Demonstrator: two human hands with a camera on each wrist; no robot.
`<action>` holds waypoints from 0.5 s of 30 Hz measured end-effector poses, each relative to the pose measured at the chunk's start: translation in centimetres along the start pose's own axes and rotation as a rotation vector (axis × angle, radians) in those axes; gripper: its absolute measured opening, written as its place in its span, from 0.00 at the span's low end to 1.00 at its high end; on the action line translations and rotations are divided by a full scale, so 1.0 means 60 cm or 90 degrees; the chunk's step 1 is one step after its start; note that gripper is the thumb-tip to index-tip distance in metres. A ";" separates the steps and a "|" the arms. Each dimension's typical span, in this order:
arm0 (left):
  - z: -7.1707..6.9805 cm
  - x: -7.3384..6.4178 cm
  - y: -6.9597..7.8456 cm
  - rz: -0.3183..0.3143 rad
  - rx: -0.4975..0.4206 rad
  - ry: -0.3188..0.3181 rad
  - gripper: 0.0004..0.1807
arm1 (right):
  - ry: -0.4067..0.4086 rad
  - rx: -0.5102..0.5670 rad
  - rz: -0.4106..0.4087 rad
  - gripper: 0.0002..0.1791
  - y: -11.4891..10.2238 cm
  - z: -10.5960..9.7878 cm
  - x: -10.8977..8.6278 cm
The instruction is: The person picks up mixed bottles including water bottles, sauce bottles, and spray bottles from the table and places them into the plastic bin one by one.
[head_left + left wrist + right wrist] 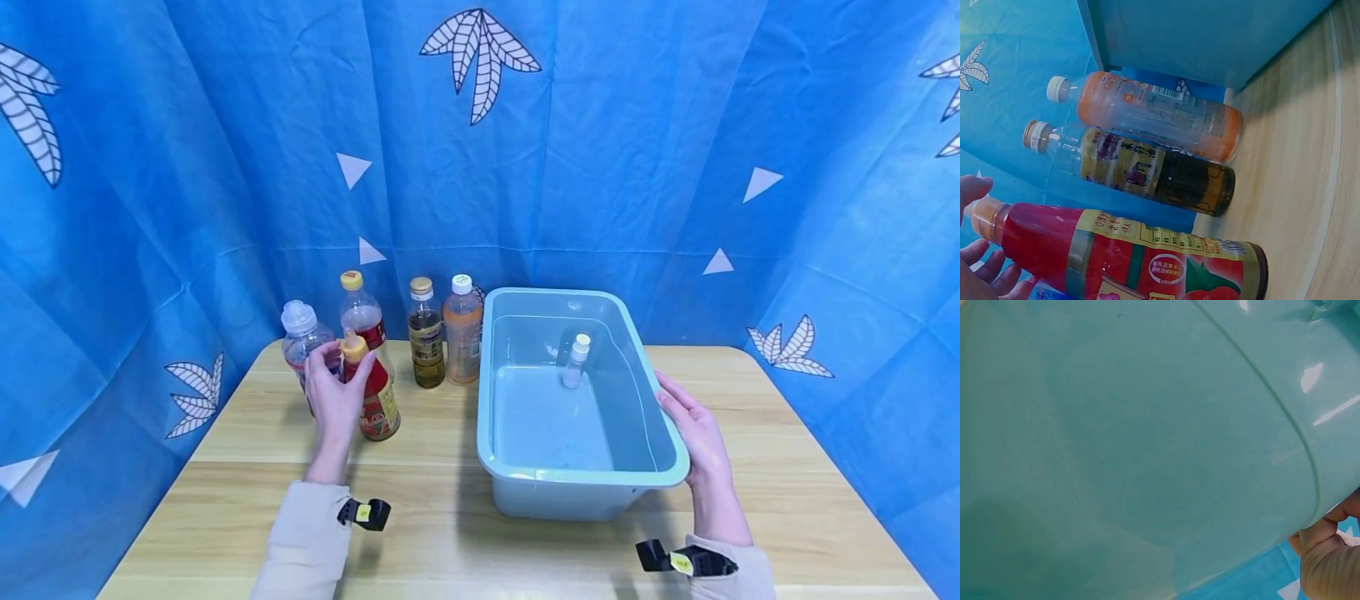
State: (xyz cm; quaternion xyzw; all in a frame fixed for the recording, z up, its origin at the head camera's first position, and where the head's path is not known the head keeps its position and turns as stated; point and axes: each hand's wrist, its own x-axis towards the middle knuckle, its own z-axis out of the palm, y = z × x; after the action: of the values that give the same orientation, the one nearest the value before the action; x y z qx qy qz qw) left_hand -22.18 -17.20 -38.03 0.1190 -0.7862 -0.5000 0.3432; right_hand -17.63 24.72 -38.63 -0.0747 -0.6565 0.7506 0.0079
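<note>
My left hand pinches the orange cap of a red ketchup bottle, its thumb on one side and fingers on the other. The bottle stands upright on the table, and tomatoes show on its label in the left wrist view. On the right, my right hand grips the rim of a light blue plastic tub, thumb on top. The tub's wall fills most of the right wrist view. Inside the tub, a small white-capped bottle stands near the back.
Behind the left hand are a clear bottle with a whitish cap and a yellow-capped bottle. A dark oil bottle and an orange drink bottle stand left of the tub. A blue curtain hangs behind the wooden table.
</note>
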 end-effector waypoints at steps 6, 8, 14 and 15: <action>0.002 0.005 -0.004 0.005 -0.003 -0.003 0.27 | -0.005 0.008 -0.005 0.31 -0.001 0.000 0.000; 0.003 0.006 -0.005 0.005 -0.004 -0.005 0.27 | -0.005 0.007 -0.002 0.31 -0.001 0.000 0.000; 0.004 0.008 -0.006 0.012 0.003 -0.004 0.25 | -0.003 0.005 0.003 0.32 -0.002 0.000 0.001; 0.004 0.008 -0.006 0.013 0.002 -0.003 0.24 | -0.002 0.005 0.004 0.32 -0.002 0.000 0.000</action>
State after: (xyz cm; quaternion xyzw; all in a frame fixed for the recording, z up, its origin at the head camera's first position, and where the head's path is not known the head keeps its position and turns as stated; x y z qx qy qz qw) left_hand -22.74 -17.47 -38.16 0.1103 -0.7890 -0.4956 0.3461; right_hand -17.65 24.75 -38.53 -0.0755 -0.6533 0.7533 0.0047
